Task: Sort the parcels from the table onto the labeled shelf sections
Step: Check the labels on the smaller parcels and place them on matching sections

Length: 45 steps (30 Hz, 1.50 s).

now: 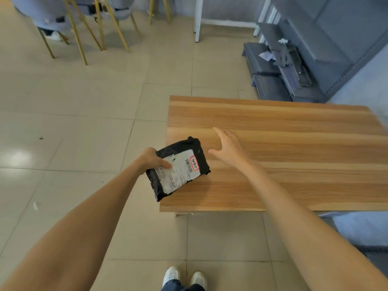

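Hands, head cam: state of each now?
Left hand: grips the black parcel, thumb on its label.
Right hand: open, fingers spread, holds nothing.

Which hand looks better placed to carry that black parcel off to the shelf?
Probably the left hand: it already grips the parcel by its edge, thumb on the label. The right hand is open above the table, apart from the parcel.

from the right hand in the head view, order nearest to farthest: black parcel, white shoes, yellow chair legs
From the right hand:
1. Black parcel, just to its left at the table's near-left corner, held by the left hand.
2. White shoes, on the floor below.
3. Yellow chair legs, far upper left.
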Motion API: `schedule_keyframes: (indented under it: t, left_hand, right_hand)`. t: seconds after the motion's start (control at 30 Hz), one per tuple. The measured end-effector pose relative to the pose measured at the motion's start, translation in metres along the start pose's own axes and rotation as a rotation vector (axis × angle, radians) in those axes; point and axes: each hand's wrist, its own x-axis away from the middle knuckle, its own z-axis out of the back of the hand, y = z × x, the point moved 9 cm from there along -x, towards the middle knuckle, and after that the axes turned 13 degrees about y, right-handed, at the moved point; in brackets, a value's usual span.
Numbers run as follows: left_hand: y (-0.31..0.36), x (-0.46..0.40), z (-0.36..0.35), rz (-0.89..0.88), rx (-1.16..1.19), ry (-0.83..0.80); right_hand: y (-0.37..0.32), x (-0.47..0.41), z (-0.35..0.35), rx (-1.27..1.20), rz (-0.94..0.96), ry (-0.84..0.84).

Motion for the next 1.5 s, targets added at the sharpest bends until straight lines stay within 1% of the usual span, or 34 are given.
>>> schedule_keyframes:
  t: [0.07, 0.2, 0.27, 0.37, 0.47, 0.53, 0.63, 0.7, 0.8, 0.9, 0.97, 1.0, 1.1, 1.17, 1.23, 1.33, 1.4, 1.5]
  left_hand:
    - [0.033, 0.012, 0.016, -0.121, -0.163, -0.046]
    - [0.095, 0.037, 0.032, -0.319, -0.454, -0.107]
    - [0.118, 0.05, 0.035, -0.388, -0.54, -0.12]
    - [0.136, 0.066, 0.036, -0.436, -0.593, -0.134]
    - [0.146, 0.076, 0.033, -0.469, -0.601, -0.156]
    - [0.15, 0.081, 0.03, -0.485, -0.617, -0.169]
    - [0.157, 0.085, 0.028, -0.514, -0.618, -0.162]
    - [0.166, 0.088, 0.029, -0.559, -0.592, -0.116]
    - [0.179, 0.086, 0.042, -0.624, -0.497, 0.06]
    - [0.193, 0.09, 0.067, -0.682, -0.345, 0.287]
    - [0.193, 0.092, 0.082, -0.638, -0.181, 0.388]
    - [0.191, 0.091, 0.086, -0.598, -0.094, 0.407]
    - [0.176, 0.087, 0.083, -0.447, 0.147, 0.37]
    - [0.166, 0.087, 0.069, -0.35, 0.28, 0.294]
    - [0.16, 0.087, 0.046, -0.293, 0.364, 0.168]
    - [0.161, 0.091, 0.016, -0.288, 0.469, -0.017]
    - [0.165, 0.09, 0.007, -0.282, 0.567, -0.057]
    - [0.177, 0.095, 0.005, -0.285, 0.69, -0.029]
  right_hand:
    - [-0.013, -0.006, 0.015, -0.021, 0.002, -0.045]
    - [-0.047, -0.004, 0.019, -0.067, 0.069, -0.275]
    - [-0.055, 0.004, 0.011, -0.12, 0.06, -0.38]
    - [-0.049, 0.017, -0.001, -0.244, -0.014, -0.466]
    - [-0.042, 0.027, -0.007, -0.382, -0.087, -0.494]
    - [-0.042, 0.033, -0.009, -0.443, -0.101, -0.496]
    - [-0.039, 0.035, -0.009, -0.495, -0.108, -0.456]
    - [-0.034, 0.031, -0.005, -0.506, -0.123, -0.385]
    - [-0.026, 0.024, 0.011, -0.484, -0.13, -0.234]
    - [-0.017, 0.021, 0.026, -0.568, -0.185, -0.117]
    - [-0.006, 0.019, 0.034, -0.703, -0.267, -0.051]
    - [0.0, 0.018, 0.038, -0.781, -0.316, -0.015]
    - [0.009, 0.017, 0.047, -1.03, -0.444, 0.025]
    - [0.007, 0.018, 0.053, -1.135, -0.476, 0.017]
    - [0.006, 0.018, 0.06, -1.156, -0.475, 0.021]
    - [0.005, 0.018, 0.067, -1.139, -0.464, 0.026]
    - [0.005, 0.019, 0.07, -1.143, -0.477, 0.031]
    - [0.007, 0.02, 0.078, -1.158, -0.473, 0.054]
